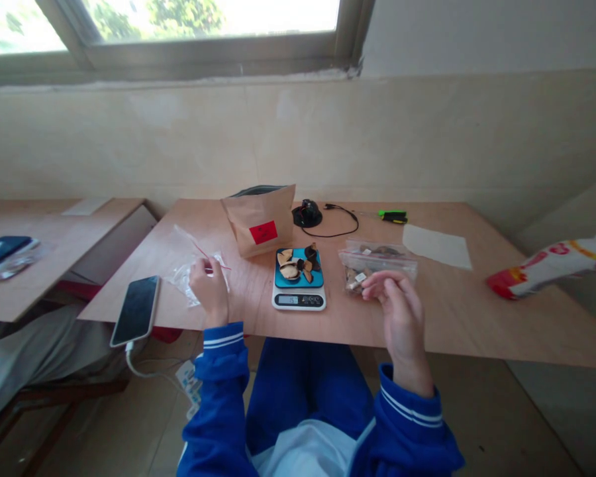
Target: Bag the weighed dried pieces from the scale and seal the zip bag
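Observation:
My left hand is closed on an empty clear zip bag with a red seal strip, lifting it just over the wooden table. My right hand hovers at the table's front edge with its fingers curled together, right next to a filled clear bag of brown dried pieces; I cannot make out whether it holds anything. Between the hands stands a small digital scale with a blue top, carrying several brown and dark dried slices.
A brown paper bag with a red label stands behind the scale. Farther back lie a black round device with cable, a green-black tool and a white sheet. A phone on a cable lies left; a colourful packet right.

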Demonstrator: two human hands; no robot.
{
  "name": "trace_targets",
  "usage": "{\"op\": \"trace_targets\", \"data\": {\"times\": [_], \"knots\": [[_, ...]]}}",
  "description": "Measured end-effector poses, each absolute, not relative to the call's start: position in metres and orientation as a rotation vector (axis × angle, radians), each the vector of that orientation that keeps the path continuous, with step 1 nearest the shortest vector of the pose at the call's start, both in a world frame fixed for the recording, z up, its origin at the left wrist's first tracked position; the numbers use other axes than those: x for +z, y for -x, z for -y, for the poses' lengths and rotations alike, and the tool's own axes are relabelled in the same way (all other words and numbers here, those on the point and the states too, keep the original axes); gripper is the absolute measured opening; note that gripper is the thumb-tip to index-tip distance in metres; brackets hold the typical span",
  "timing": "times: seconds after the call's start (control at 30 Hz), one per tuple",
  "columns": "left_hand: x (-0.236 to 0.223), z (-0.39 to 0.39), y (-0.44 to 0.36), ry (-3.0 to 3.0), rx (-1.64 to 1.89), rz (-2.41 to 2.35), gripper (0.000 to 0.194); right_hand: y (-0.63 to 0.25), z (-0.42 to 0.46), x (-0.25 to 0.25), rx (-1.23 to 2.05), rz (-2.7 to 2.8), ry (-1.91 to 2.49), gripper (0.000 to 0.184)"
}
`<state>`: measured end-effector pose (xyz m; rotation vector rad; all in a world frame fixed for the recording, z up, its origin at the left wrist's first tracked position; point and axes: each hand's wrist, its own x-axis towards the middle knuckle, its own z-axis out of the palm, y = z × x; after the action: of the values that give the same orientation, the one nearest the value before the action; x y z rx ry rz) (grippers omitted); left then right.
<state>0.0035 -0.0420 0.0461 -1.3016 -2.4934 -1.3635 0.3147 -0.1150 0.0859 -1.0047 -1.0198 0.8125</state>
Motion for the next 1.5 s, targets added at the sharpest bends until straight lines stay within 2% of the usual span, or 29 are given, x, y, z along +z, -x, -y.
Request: {"op": "trace_targets", "data": {"times": [0.1, 0.2, 0.37, 0.5, 0.8, 1.0, 1.1, 1.17, 1.23, 1.37, 1.5], "knots": [[0.072, 0.069, -0.027, 1.445, -1.728, 2.038, 0.024, -0.298, 0.113, 0.084, 0.875, 1.181, 0.998, 0.019], [0.091, 0.095, -0.057, 1.828, -1.876, 1.755, 0.03, -0.275, 0.114, 0.085, 0.95, 1.329, 0.995, 0.026], [0.097, 0.12, -0.104, 2.373, -1.714, 1.485, 0.019, -0.245, 0.121, 0.086, 1.046, 1.422, 0.906, 0.042], [0.094, 0.12, -0.123, 2.625, -1.576, 1.447, 0.011, -0.241, 0.123, 0.082, 1.106, 1.392, 0.854, 0.043], [0.097, 0.116, -0.123, 2.533, -1.733, 1.769, 0.025, -0.24, 0.119, 0.078, 0.896, 1.632, 0.88, 0.041], [0.102, 0.115, -0.098, 2.151, -1.768, 1.855, 0.03, -0.259, 0.1, 0.081, 0.56, 1.381, 1.228, 0.041], [0.106, 0.114, -0.09, 1.948, -1.876, 1.75, 0.017, -0.27, 0.087, 0.091, 0.609, 1.429, 1.275, 0.043], [0.106, 0.112, -0.09, 1.913, -1.934, 1.619, 0.029, -0.273, 0.077, 0.098, 0.693, 1.502, 1.27, 0.044], [0.106, 0.111, -0.091, 1.949, -1.869, 1.481, 0.043, -0.272, 0.067, 0.106, 0.755, 1.579, 1.29, 0.043], [0.11, 0.108, -0.088, 2.302, -1.411, 1.294, 0.038, -0.268, 0.047, 0.121, 0.942, 1.763, 1.32, 0.04], [0.114, 0.098, -0.072, 2.551, -1.124, 1.233, 0.041, -0.262, 0.034, 0.138, 0.964, 2.008, 1.255, 0.033]]}}
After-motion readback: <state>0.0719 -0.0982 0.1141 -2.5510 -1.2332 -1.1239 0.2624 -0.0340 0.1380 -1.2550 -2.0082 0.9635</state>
